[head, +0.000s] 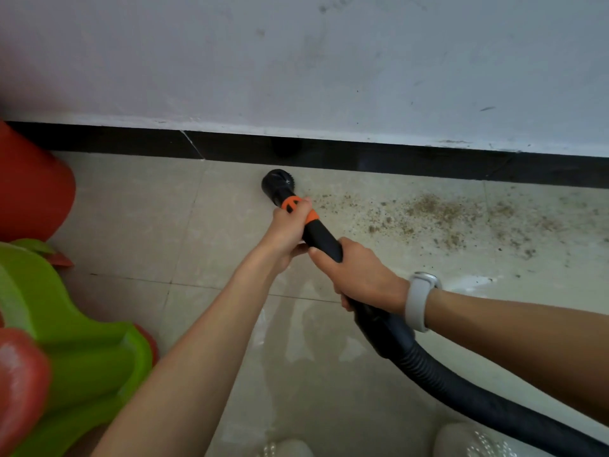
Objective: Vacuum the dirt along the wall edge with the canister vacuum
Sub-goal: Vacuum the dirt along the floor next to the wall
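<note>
Tiled floor [138, 209] meeting black skirting [362, 159], round brush nozzle [277, 183] on floor just beside skirting, dirt [438, 214] scattered right of nozzle, left hand [290, 227] gripping orange collar [301, 209], right hand [357, 275] wrapped around black wand [321, 237], ribbed hose [454, 387] trailing behind.

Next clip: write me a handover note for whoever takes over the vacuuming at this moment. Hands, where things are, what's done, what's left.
Left hand grips the wand at its orange collar; right hand grips the black tube lower down, where the hose starts.
Brush nozzle is on the floor tile close to the black baseboard, left of the mess.
Done: tile around and left of the nozzle looks free of grit.
Left: the dirt scattered to the right along the wall, thickest mid-patch. Canister is out of view.
</note>
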